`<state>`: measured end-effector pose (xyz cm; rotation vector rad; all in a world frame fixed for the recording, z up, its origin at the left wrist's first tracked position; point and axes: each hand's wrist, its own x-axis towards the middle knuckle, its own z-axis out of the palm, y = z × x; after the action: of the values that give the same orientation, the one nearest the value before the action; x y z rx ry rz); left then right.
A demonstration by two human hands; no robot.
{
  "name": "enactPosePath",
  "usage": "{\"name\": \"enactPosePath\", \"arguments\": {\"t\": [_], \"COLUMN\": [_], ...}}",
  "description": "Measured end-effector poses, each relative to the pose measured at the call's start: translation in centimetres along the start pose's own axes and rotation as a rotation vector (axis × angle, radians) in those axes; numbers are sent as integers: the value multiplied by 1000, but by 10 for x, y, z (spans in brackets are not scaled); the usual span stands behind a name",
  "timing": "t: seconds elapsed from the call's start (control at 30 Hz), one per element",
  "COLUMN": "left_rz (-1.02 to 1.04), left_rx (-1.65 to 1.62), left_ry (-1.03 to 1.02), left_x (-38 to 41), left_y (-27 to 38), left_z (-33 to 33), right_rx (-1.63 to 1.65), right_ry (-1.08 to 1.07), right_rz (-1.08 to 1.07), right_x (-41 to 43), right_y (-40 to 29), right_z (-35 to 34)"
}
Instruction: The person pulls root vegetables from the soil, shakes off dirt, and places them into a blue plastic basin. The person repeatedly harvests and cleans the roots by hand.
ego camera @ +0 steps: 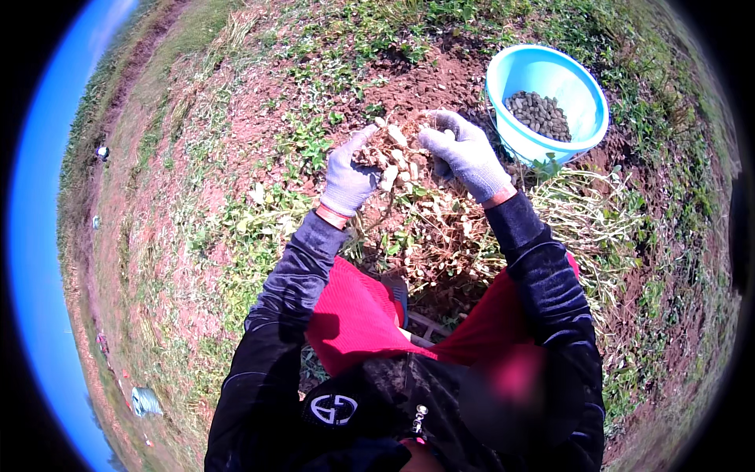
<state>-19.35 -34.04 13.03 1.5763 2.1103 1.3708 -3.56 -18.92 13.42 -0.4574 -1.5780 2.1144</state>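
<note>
A clump of peanut pods and roots (398, 153) is held up in front of me between both gloved hands. My left hand (352, 171), in a pale knitted glove, grips the clump's left side. On its right side, the fingers of my right hand (463, 150), gloved alike, are bent at the roots; whether they hold a pod is unclear. Beneath the hands lie pulled peanut plants (466, 236) with pods on their roots. A light blue plastic bucket (501, 71), partly filled with peanut pods (538, 115), stands to the right of my right hand.
Peanut stems (596, 212) are heaped on the right, below the bucket. Reddish soil (436, 74) with low green plants surrounds me. A pale bundle or sack (145, 401) lies far off at the left. My knees flank the pulled plants.
</note>
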Motion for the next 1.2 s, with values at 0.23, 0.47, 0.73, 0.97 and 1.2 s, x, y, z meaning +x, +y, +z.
{"name": "enactPosePath", "arguments": {"t": [0.23,0.47,0.73,0.97,1.2], "left_rz": [-76,116,81,-29,-1], "left_rx": [-3,395,530,654,703], "left_ry": [185,226,122,-88,-133], "left_x": [13,12,2,15,4], "left_y": [0,-11,-9,12,-6], "left_z": [-14,-26,-13,9,21], "right_rx": [-1150,-844,-1295,-793,-742], "right_ry": [-164,203,461,206,36], "right_rz": [-119,-178,-371,-152,93], "right_x": [0,15,34,25,32], "right_y": [0,-2,-23,-1,30], "right_z": [-10,-50,-43,16,2]}}
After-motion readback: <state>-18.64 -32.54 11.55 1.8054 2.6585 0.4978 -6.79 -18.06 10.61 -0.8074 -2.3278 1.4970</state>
